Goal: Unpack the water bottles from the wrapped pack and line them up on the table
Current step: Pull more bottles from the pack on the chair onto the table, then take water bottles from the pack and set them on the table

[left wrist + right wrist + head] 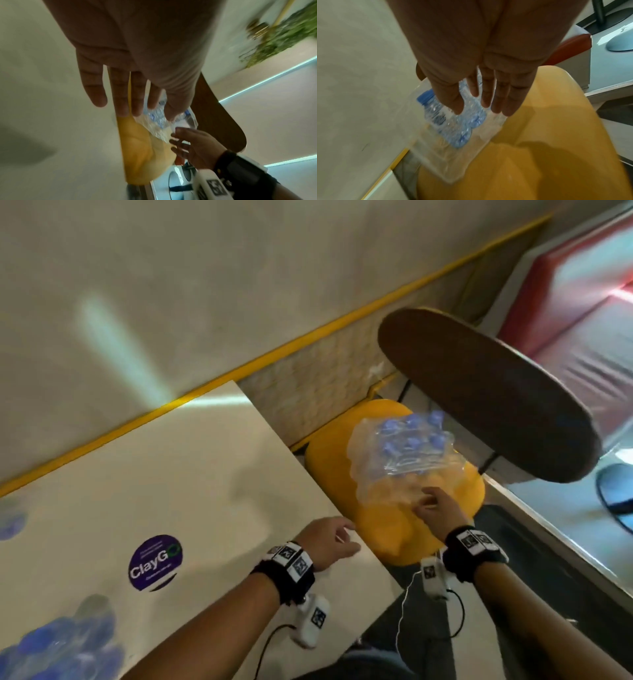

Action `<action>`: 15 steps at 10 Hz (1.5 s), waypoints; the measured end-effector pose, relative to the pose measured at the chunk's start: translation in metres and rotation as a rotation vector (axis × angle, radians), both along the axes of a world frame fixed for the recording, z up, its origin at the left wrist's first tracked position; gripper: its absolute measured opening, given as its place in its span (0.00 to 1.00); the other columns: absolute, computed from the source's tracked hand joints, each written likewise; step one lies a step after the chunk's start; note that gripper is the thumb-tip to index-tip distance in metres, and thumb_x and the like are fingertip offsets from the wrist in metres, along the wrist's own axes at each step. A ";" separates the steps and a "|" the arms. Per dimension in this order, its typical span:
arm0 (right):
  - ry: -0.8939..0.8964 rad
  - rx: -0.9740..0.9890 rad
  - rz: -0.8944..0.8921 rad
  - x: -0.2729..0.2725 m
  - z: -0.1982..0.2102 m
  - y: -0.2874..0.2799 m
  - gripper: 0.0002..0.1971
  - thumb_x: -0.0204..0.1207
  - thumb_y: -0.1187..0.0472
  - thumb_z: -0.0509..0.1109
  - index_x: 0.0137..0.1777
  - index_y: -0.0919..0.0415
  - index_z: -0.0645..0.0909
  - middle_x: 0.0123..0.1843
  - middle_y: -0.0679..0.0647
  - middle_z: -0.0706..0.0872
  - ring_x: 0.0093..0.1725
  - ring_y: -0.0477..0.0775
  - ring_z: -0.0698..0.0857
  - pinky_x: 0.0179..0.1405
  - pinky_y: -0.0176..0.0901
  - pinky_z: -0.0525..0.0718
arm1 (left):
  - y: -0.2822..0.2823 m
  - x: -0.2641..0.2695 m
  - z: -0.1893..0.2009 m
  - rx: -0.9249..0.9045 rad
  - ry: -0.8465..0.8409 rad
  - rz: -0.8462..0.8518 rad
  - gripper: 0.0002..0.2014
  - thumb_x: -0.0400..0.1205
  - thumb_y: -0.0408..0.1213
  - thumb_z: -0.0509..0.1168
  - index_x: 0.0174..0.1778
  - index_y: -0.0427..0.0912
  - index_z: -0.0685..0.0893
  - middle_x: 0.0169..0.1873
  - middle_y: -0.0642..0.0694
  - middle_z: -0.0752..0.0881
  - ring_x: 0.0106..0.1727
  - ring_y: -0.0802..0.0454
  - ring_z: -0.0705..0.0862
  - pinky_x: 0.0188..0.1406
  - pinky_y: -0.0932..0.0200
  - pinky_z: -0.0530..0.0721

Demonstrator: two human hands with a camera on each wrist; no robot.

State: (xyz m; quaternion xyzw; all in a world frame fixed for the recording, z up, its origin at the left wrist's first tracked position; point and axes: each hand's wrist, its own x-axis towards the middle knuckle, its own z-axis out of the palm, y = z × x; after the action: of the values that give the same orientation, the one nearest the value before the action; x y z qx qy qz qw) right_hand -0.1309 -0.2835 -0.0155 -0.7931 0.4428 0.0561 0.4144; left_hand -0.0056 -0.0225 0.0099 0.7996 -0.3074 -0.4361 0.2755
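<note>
The right hand's fingers (485, 94) are extended and slightly spread, reaching at the clear shrink-wrapped pack of blue-capped plastic water bottles (404, 450); whether they touch the wrap cannot be told. The right hand (438, 508) holds nothing. The left hand (325, 542) hangs over the near right corner of the white counter (205, 474), fingers (96, 88) loosely straight, empty.

The pack sits on the round yellow stool seat (394, 529), just off the counter's right edge, beside the dark brown oval chair back (489, 405). The head view shows the caps from above, so the bottles stand roughly upright. The right wrist view alone shows one bottle's side, its blue cap (426, 97) and ribbed body along its long axis. Only the head view shows more blue-capped bottles (61, 645), blurred, at the counter's near left corner, and a round purple sticker (156, 563).
</note>
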 end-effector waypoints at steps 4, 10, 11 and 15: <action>0.156 -0.075 0.218 0.074 -0.020 -0.075 0.28 0.76 0.40 0.69 0.70 0.56 0.80 0.72 0.57 0.82 0.67 0.61 0.81 0.67 0.55 0.79 | -0.189 0.003 -0.022 0.000 0.076 0.460 0.24 0.78 0.62 0.66 0.62 0.51 0.85 0.51 0.45 0.88 0.49 0.41 0.86 0.46 0.51 0.82; -0.207 -0.126 0.111 0.024 -0.013 -0.020 0.31 0.57 0.62 0.87 0.61 0.52 0.79 0.55 0.54 0.87 0.52 0.57 0.85 0.53 0.53 0.84 | -0.108 0.016 0.003 -0.182 -0.108 0.128 0.22 0.70 0.55 0.80 0.58 0.59 0.84 0.53 0.53 0.90 0.51 0.52 0.89 0.51 0.51 0.89; -0.180 -0.120 0.240 0.017 -0.002 0.022 0.32 0.57 0.60 0.87 0.60 0.49 0.77 0.51 0.51 0.86 0.49 0.56 0.85 0.48 0.50 0.84 | -0.042 0.026 0.015 -0.062 -0.293 0.109 0.28 0.61 0.65 0.77 0.51 0.55 0.81 0.45 0.53 0.87 0.43 0.49 0.86 0.41 0.50 0.87; -0.108 0.045 1.046 0.097 0.021 0.292 0.34 0.56 0.42 0.81 0.63 0.40 0.73 0.61 0.40 0.82 0.58 0.48 0.82 0.62 0.49 0.81 | 0.301 0.068 0.048 0.400 -0.592 0.411 0.26 0.58 0.68 0.69 0.48 0.62 0.79 0.39 0.61 0.84 0.43 0.51 0.84 0.49 0.51 0.82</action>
State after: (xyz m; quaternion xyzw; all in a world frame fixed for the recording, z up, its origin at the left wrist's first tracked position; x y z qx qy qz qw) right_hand -0.0343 0.0085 0.0058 -0.9009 -0.0356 0.2239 0.3701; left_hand 0.0621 0.2781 0.0576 0.9731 -0.1162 -0.1743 0.0957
